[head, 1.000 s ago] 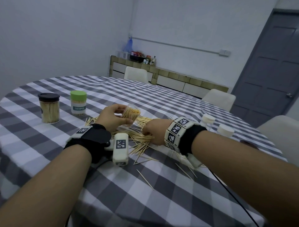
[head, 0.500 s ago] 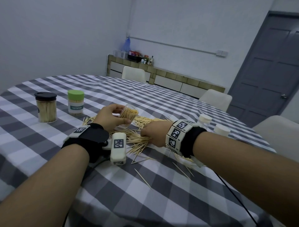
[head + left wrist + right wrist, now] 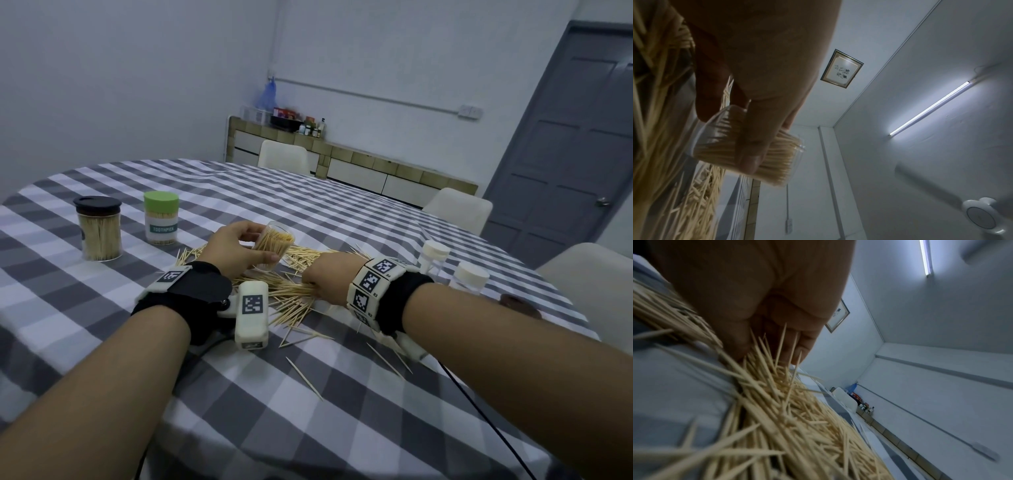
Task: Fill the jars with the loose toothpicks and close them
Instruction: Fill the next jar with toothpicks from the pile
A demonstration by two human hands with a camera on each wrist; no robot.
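A few stray toothpicks (image 3: 304, 377) lie nearest on the checked tablecloth (image 3: 102, 342). Beyond them the right hand (image 3: 325, 277) sits curled in the loose toothpick pile (image 3: 294, 291), fingers (image 3: 789, 344) pinching a bunch. Just left, the left hand (image 3: 236, 250) grips a tilted, open clear jar (image 3: 274, 245) packed with toothpicks. Farther left stand a black-lidded jar (image 3: 99, 228) and a green-lidded jar (image 3: 161, 217); two white-capped jars (image 3: 452, 267) stand right.

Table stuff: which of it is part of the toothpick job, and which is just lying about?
Part of the job:
- open jar, gripped by left hand
- loose toothpicks, grabbed by right hand
- black-lidded jar
- green-lidded jar
- two white-capped jars

Lying about:
- chairs
- sideboard bottles
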